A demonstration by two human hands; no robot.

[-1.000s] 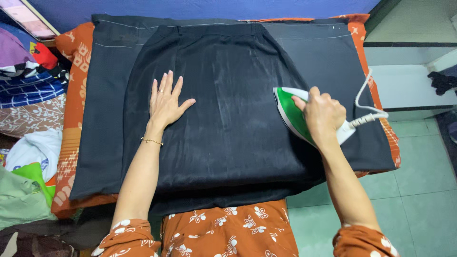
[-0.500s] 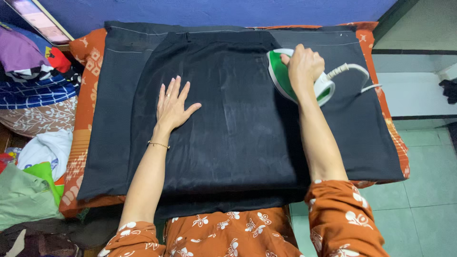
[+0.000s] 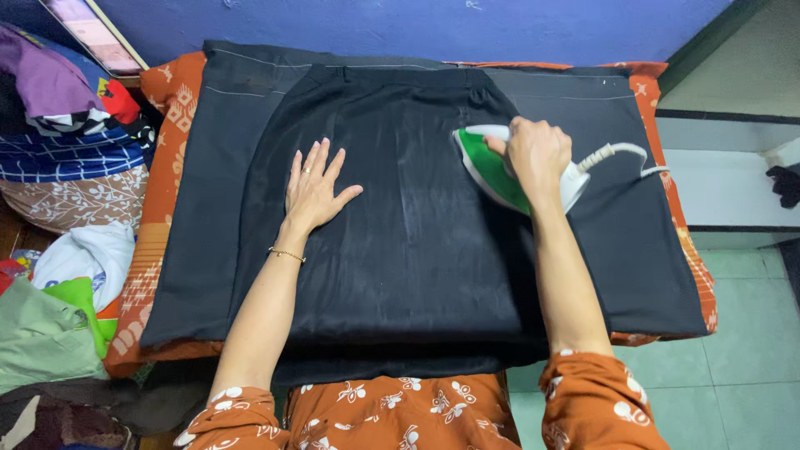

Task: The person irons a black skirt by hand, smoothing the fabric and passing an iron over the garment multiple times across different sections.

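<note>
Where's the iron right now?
In the head view, the green and white iron sits right of centre on the black garment, gripped by the right hand.

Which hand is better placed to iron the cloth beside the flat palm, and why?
The right hand: it already grips the green and white iron on the black garment. The left hand lies flat, holding the cloth smooth.

Home: clothes pile, tiled floor

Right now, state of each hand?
Left hand: open, fingers spread, flat on the black garment.
Right hand: closed around the handle of the green and white iron.
</note>
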